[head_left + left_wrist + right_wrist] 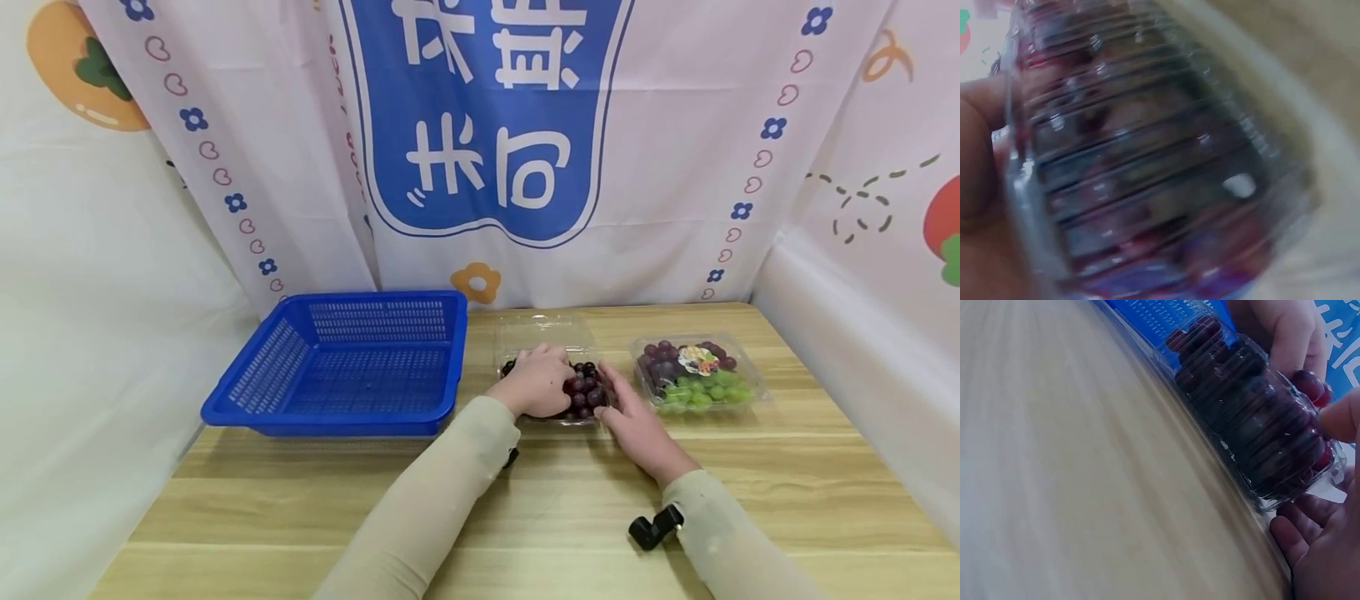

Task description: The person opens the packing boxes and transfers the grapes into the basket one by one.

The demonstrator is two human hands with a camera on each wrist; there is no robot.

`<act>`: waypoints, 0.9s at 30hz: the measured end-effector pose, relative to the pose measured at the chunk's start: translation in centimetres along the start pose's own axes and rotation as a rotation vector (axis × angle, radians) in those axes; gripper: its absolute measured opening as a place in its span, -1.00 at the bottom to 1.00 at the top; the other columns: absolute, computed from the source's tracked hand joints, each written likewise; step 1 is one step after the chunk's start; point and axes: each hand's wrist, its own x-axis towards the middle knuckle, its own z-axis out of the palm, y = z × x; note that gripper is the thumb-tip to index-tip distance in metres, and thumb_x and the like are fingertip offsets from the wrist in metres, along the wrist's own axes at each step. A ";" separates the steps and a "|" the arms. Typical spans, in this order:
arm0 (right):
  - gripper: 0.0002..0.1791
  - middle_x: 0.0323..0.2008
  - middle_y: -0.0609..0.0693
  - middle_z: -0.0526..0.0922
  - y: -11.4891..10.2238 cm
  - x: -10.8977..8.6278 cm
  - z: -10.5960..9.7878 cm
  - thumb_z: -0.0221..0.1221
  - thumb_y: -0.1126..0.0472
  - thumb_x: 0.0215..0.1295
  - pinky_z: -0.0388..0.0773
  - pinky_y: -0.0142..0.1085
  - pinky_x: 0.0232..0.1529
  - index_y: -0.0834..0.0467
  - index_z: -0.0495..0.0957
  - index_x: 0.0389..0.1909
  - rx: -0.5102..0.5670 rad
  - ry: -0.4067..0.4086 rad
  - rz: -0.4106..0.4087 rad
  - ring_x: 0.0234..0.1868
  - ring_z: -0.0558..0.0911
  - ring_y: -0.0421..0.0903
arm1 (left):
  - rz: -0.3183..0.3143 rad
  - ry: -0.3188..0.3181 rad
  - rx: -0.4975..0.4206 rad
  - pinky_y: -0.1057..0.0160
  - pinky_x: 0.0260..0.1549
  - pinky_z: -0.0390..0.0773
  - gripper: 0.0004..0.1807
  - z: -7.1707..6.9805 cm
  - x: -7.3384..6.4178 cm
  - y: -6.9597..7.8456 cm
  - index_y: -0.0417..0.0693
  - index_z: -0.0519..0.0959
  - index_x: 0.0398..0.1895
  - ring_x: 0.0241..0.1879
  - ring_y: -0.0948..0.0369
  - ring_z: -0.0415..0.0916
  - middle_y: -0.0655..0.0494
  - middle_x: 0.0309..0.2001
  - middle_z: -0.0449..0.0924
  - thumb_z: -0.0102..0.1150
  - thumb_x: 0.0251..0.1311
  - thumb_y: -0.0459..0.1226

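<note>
A clear plastic box of dark grapes (583,392) lies on the table with its lid (542,332) folded back. My left hand (536,385) bends over the box from the left, its fingers curled down among the grapes; the fingertips are hidden. At the box's right end, my right hand (633,421) grips the wall, with the thumb at the rim and fingers outside, as the right wrist view shows. Some grapes (1309,384) stick up above the rim between the hands. In the blurred left wrist view, the ribbed side of the box (1141,162) fills the middle.
A blue plastic basket (333,425) stands left of the box. To the right lies a closed clear box (701,375) of red and green grapes with a label. Printed cloth (660,167) hangs behind the wooden table (555,517).
</note>
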 end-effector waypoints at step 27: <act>-0.18 0.61 0.09 -0.13 0.8 -0.1 -1.4 0.11 -0.03 0.51 -0.13 0.30 0.43 -0.33 -0.12 0.62 0.037 -0.136 -0.037 0.55 -0.02 0.26 | 0.018 0.016 -0.299 -0.01 0.23 0.25 -0.78 -0.2 -0.7 -1.3 0.09 0.71 -0.10 0.16 0.11 0.34 0.13 0.16 0.46 0.16 0.28 -0.14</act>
